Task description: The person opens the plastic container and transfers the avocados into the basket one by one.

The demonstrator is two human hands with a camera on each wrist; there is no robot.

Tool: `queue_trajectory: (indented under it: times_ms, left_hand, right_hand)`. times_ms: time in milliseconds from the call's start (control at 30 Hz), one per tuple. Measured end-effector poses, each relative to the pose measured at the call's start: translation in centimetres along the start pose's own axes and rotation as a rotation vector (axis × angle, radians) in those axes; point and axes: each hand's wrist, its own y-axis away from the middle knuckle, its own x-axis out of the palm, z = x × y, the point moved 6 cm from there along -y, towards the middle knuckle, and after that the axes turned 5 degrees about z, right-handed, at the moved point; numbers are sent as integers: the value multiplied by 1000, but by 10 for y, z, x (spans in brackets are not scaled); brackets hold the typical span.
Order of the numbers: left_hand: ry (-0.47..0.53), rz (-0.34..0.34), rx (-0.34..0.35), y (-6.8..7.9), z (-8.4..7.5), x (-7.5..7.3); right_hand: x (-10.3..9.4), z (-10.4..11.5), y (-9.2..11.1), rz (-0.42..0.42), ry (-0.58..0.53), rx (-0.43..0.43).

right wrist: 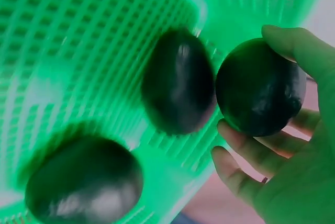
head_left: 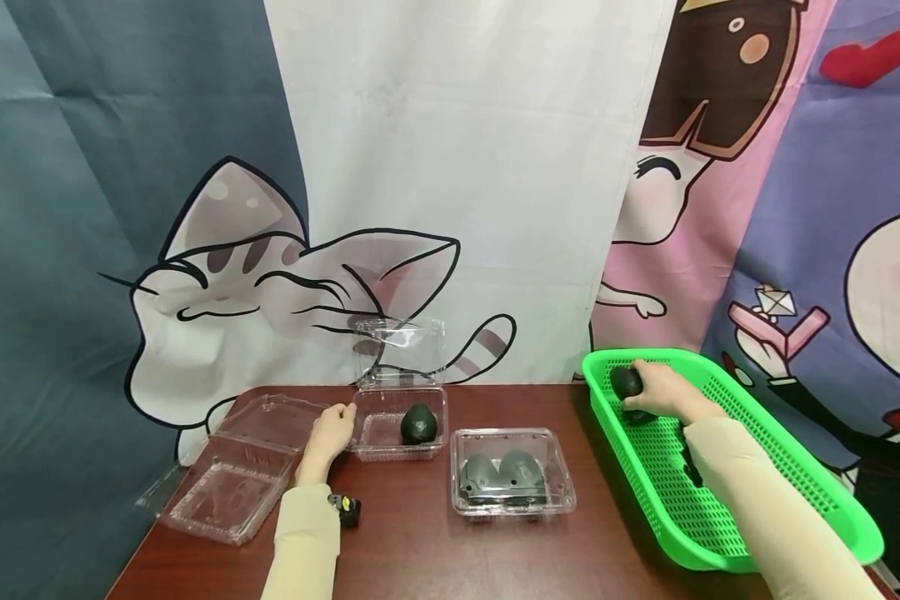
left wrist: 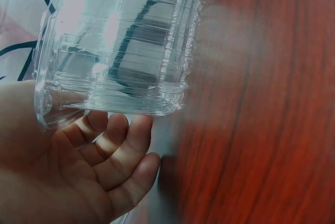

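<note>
My right hand [head_left: 662, 390] grips a dark avocado [right wrist: 260, 87] between thumb and fingers inside the green basket [head_left: 630, 483]. Right beside it in the right wrist view lies a second avocado [right wrist: 179, 81], and a third avocado [right wrist: 84, 182] rests lower left. On the other side, my left hand [head_left: 332, 429] pinches the left rim of an open clear plastic clamshell box [head_left: 378, 446], thumb at the rim and fingertips against the side wall [left wrist: 115, 98]. One avocado [head_left: 418, 425] sits in the right part of that box, whose lid [head_left: 401, 350] stands raised behind.
A closed clamshell box [head_left: 512, 473] with avocados inside stands mid-table, between the open box and the basket. At the left, another open clamshell box [head_left: 228, 492] lies on the brown table [head_left: 397, 542]. A printed cloth [head_left: 465, 167] hangs behind the table.
</note>
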Motion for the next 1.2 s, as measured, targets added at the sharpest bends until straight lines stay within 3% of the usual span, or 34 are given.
queue_trajectory:
  times_ms: [133, 333, 500, 700, 1000, 1200]
  left_hand:
    - [7, 0, -1, 0, 0, 0]
    - [9, 0, -1, 1, -1, 0]
    - [0, 1, -7, 3, -3, 1]
    - [-2, 12, -5, 0, -3, 3]
    - [-2, -10, -3, -3, 1, 1]
    - [8, -1, -8, -2, 2, 0]
  right_hand:
    - [11, 10, -10, 63, -22, 17]
    - [16, 16, -20, 92, -42, 77]
    - [26, 10, -19, 140, -10, 99]
    - [42, -5, -12, 182, -69, 124]
    - [47, -4, -15, 176, -115, 82]
    - [44, 2, -16, 223, -135, 71]
